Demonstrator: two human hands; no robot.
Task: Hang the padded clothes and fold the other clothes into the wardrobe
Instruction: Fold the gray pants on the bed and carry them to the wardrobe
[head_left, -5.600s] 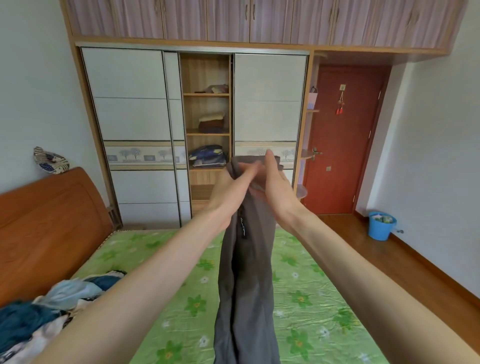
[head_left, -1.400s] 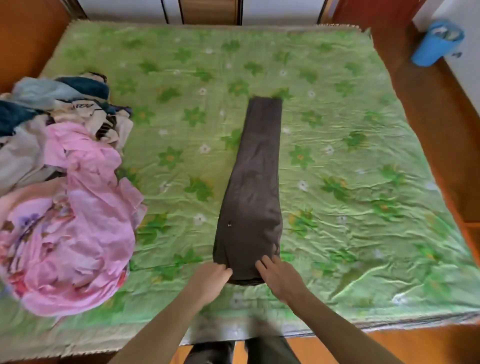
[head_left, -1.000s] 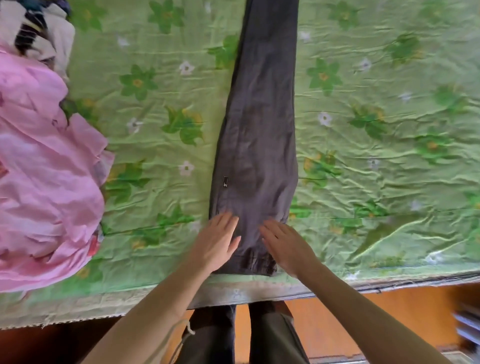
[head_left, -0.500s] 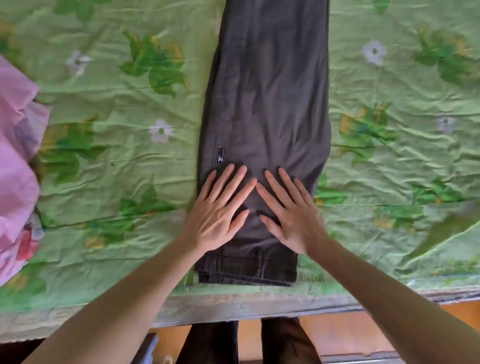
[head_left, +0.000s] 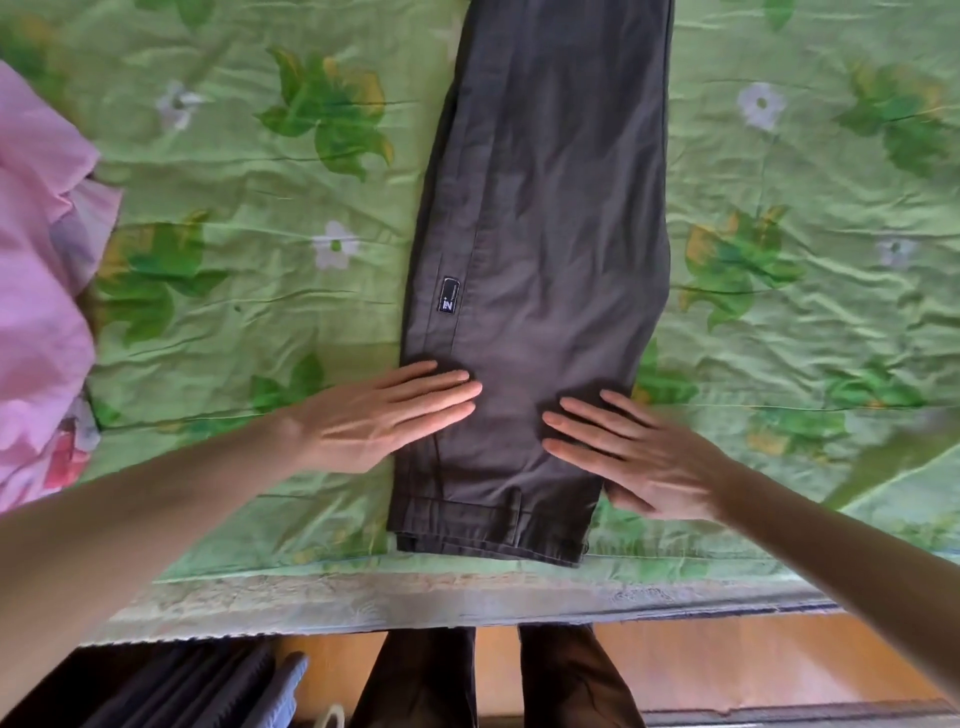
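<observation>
Hands slid apart, left hand (head_left: 384, 415) and right hand (head_left: 644, 457) flat at trousers' (head_left: 540, 218) edges

One pair of trousers (head_left: 540, 249), two hands, perhaps one pink garment (head_left: 41, 291)

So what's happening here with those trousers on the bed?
A person is laying out dark grey trousers lengthwise on a bed with a green flowered cover. The left hand and right hand lie flat and open near the waistband, one at each side edge. A pink garment sits at the left. Nothing is folded across yet.
</observation>
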